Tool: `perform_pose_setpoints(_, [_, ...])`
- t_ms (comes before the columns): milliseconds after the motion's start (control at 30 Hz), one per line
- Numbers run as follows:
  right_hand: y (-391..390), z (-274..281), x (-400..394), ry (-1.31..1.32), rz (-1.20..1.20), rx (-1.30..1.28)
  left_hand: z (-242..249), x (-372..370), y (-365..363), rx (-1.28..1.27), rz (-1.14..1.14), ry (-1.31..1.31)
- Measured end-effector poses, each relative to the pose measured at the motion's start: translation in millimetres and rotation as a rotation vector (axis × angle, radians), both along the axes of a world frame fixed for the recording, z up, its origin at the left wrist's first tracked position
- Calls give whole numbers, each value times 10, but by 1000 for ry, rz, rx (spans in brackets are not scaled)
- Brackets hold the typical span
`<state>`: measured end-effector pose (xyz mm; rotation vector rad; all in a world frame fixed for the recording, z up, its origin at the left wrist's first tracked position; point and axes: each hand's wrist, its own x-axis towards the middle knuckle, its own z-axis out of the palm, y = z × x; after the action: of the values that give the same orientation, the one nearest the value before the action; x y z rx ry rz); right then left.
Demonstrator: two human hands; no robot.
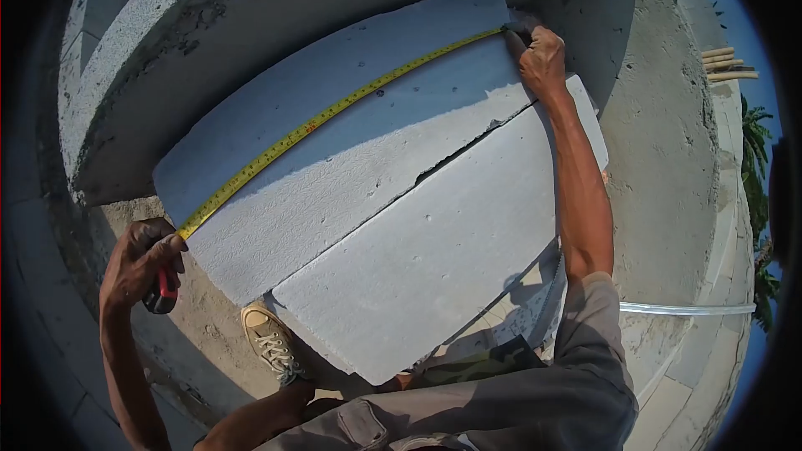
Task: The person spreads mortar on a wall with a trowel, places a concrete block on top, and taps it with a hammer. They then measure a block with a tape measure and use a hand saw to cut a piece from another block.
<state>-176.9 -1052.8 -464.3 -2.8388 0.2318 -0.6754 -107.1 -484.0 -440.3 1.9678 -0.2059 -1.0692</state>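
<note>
A yellow tape measure (311, 124) is stretched lengthwise across a white block (292, 225) whose upper part lies in shade. At the block's left end, my left hand (140, 263) is closed around the red and black tape case, the blade running out by the thumb. My right hand (541, 57) pinches the far end of the blade at the block's upper right corner. Against the lower side of this block lies a second white block (418, 250), with a dark, chipped gap between the two.
A curved concrete wall (225, 25) rises behind the blocks, and another concrete wall (660, 159) stands to the right. My shoe (271, 341) is beside the blocks. A pale metal bar (693, 310) and several wooden sticks (728, 65) lie at the right.
</note>
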Motion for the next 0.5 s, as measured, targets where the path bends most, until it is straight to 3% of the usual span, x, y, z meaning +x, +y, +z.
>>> perform_pose_setpoints(33, [-31,3,89,103,-44,-53,4,1,-19,1,-11,-1])
perform_pose_setpoints(100, [-200,-182,268,38,-46,48,37,-34,-13,10,164,-141])
perform_pose_setpoints(167, [-293,-257,262,-16,-45,150,0,36,24,14,114,-135])
perform_pose_setpoints(367, [-177,-73,-7,-47,71,-64,56,20,13,27,3,-61])
perform_pose_setpoints(433, [-22,70,31,231,-206,-39,53,5,22,67,-12,-75])
perform_pose_setpoints(467, [-69,12,104,229,-211,-37,30,28,42,28,50,-103])
perform_pose_setpoints(500, [-171,-76,244,121,-39,78,18,66,56,-10,107,-130])
